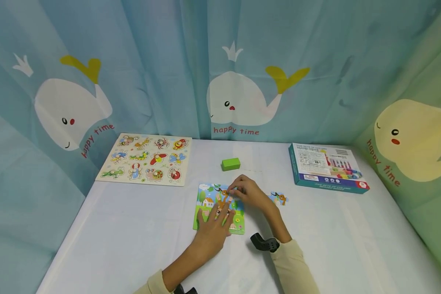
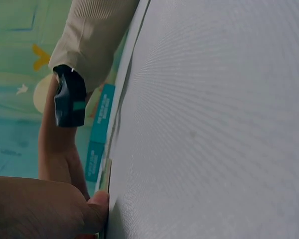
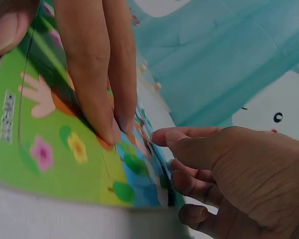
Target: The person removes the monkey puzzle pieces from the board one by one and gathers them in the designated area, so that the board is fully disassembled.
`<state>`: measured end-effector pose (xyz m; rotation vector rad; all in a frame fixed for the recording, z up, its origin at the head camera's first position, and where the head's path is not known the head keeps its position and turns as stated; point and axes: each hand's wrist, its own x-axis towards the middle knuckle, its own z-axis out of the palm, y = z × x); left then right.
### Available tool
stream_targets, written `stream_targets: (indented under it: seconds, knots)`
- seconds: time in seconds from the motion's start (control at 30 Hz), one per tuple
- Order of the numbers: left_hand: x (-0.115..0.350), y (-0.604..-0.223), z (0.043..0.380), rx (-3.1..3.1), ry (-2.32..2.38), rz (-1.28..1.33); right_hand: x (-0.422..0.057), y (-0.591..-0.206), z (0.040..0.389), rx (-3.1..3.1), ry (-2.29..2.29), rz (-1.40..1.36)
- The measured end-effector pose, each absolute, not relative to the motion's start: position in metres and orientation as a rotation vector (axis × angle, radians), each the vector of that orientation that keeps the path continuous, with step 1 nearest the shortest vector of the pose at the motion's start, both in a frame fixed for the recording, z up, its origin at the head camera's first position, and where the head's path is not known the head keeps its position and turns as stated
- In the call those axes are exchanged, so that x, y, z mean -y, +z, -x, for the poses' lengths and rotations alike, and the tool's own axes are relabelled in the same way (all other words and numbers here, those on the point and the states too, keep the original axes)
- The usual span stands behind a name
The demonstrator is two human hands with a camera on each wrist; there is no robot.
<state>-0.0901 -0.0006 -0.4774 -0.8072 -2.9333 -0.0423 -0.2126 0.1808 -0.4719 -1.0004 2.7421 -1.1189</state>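
A square jigsaw puzzle [image 1: 202, 224] with a deer, a small house and flowers lies on the table in the head view. My left hand [image 1: 210, 237] rests across it with fingers spread, its fingertips pressing the picture. At the puzzle's upper right edge, my right hand [image 1: 248, 191] pinches a puzzle piece between thumb and forefinger; the fingers hide most of that piece. The right wrist view shows the right fingertips [image 3: 159, 137] close to the left fingers. A loose puzzle piece [image 1: 279, 199] with a brown animal lies just right of the right hand.
Behind the puzzle sits a green block [image 1: 230, 164]. A wooden board of insect pictures [image 1: 143, 160] lies at the back left, and a teal-edged box [image 1: 328, 167] at the back right. Curtains [image 1: 161, 81] with printed whales hang along the table's far edge.
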Motion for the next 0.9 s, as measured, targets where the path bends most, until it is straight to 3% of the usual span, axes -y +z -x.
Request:
stream_targets:
  seconds: [0.9]
  knots:
    - [0.0, -0.476, 0.091, 2.97, -0.032, 0.813, -0.169, -0.469, 0.214, -2.719, -1.054, 0.912]
